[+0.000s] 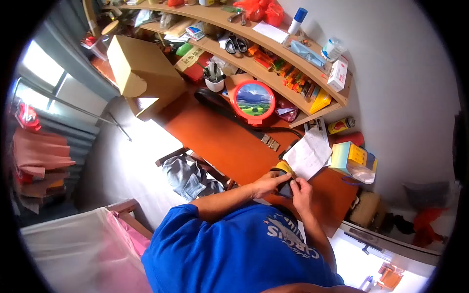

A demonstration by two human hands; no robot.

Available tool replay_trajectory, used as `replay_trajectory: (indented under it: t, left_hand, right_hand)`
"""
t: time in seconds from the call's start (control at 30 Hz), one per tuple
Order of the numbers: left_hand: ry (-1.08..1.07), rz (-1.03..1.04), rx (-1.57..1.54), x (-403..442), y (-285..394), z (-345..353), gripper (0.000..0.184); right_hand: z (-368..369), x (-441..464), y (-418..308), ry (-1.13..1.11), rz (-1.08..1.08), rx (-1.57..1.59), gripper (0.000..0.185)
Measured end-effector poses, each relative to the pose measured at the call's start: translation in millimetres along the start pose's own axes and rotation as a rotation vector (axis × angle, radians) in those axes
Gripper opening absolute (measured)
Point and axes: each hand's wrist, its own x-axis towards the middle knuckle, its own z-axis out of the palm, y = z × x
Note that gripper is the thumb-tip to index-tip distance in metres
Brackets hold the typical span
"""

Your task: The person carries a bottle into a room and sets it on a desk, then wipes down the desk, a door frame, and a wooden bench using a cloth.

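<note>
Both hands are close together over the near edge of the reddish-brown desk (215, 139). My left hand (269, 184) has its fingers wrapped round a dark item with a yellow part (283, 166), which I cannot identify for sure. My right hand (301, 193) pinches the same item from its right side. White papers (308, 154) lie just beyond the hands. A black belt (229, 115) with a metal buckle (270, 142) stretches across the desk, its buckle end a little beyond the hands.
A round red-framed picture (254, 101) stands at the desk's back. An open cardboard box (141, 73) is at the far left, a cup of pens (214, 80) beside it. Cluttered shelves (273, 41) curve above. A yellow and blue box (352, 158) sits at right; a chair holds clothes (185, 176).
</note>
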Motion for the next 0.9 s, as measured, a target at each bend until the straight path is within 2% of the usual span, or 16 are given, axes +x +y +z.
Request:
replay_trajectory:
  t: [0.1,0.13,0.2,0.23,0.33,0.37,0.43,0.47,0.6,0.7,0.73,0.83,0.9]
  left_hand:
    - [0.131,0.082,0.186,-6,-1,-4,0.042]
    - [0.222,0.223,0.226,-5,-9,-3,0.036]
    - [0.332,0.254,0.352,-4,-23,-4,0.037]
    - [0.385,0.269,0.420,-3,-29,-6,0.037]
    - [0.366,0.305,0.301,-7,-52,-1,0.039]
    - [0.351,0.318,0.269,-10,-60,0,0.039]
    - [0.332,0.325,0.165,-6,-83,2,0.033]
    - [0.322,0.318,0.151,-6,-93,3,0.030]
    - [0.363,0.224,0.168,-1,-125,7,0.018]
    - [0.367,0.353,0.393,2,-137,0,0.018]
    - [0.351,0.349,0.431,-14,-117,23,0.022]
    - [0.429,0.709,1.291,-53,-63,56,0.042]
    - [0.380,0.717,1.338,-57,-48,47,0.048]
  right_hand:
    - [1,-11,2,0.000,0.136,0.205,0.020]
    - [-1,-16,4,0.009,0.186,0.280,0.019]
    - [-8,-29,8,0.027,0.293,0.429,0.019]
    - [-11,-34,12,0.071,0.272,0.420,0.019]
    - [-29,-51,47,0.213,0.212,0.371,0.020]
    - [-35,-56,63,0.236,0.198,0.492,0.019]
    - [-52,-71,56,0.263,0.375,0.814,0.015]
    - [-61,-80,63,0.219,0.413,0.873,0.013]
    - [-84,-110,84,0.189,0.595,0.856,0.011]
    - [-94,-121,82,0.197,0.637,0.937,0.012]
    - [-100,-120,65,0.211,0.619,0.949,0.013]
    - [-101,-119,52,0.199,0.520,0.940,0.018]
    - [-98,-113,39,0.168,0.421,0.905,0.020]
